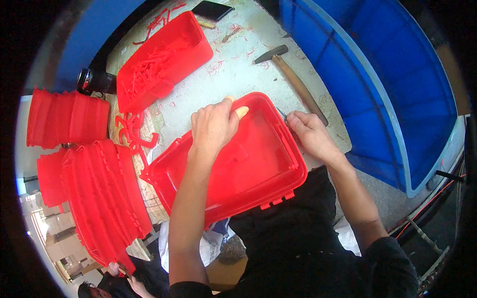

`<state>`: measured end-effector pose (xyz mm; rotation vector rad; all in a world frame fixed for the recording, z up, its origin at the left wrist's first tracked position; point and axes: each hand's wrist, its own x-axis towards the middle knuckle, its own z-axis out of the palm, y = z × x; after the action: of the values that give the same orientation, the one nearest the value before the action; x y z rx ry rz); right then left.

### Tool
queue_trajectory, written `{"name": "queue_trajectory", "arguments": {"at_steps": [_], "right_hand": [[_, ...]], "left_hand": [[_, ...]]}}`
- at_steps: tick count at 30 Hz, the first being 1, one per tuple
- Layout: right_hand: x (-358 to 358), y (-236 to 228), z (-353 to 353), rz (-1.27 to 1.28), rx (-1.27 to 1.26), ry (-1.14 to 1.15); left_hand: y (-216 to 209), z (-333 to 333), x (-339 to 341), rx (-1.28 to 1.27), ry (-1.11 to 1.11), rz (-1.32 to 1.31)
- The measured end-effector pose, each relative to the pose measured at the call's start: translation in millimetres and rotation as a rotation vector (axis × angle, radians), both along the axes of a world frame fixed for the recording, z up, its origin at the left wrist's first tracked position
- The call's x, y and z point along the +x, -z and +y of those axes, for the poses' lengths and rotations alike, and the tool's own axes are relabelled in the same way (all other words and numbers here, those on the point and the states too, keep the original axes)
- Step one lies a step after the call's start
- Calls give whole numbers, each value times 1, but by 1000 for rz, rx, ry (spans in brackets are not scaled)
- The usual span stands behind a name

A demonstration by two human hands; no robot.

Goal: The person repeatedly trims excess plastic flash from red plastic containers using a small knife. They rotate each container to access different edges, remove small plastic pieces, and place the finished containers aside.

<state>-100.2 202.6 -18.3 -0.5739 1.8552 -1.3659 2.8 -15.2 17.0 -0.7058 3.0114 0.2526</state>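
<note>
A shallow red plastic box (238,159) with hinge tabs along its near edge lies tilted in front of me, its inside facing up. My left hand (213,126) reaches across it and grips the far rim, with pale yellow covers on the thumb and a fingertip. At the right rim, my right hand (310,131) is closed around a small thin metal tool (281,114). The tool's tip is against or very close to the rim. Most of the tool is hidden in my fingers, so its kind is unclear.
A hammer (300,89) lies beside a large blue bin (377,109) on the right. Behind is a red box (194,59) of red plastic strips, near a black phone (212,10). Stacked red boxes (104,198) stand left; a co-worker's hands (134,285) show below.
</note>
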Motion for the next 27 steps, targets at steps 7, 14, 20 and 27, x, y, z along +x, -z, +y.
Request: {"name": "queue_trajectory", "arguments": {"at_steps": [7,14,20,27], "right_hand": [[7,-11,21,2,67,-78],[27,-17,60,51,110,-103],[66,-35,119,259,239,-342],[33,-74,94,624,245,-385]], "left_hand": [[0,1,0,8,0,42],[3,0,-2,-33,-19,-9],[2,-2,-1,56,-20,-19],[-2,0,0,58,10,2]]}}
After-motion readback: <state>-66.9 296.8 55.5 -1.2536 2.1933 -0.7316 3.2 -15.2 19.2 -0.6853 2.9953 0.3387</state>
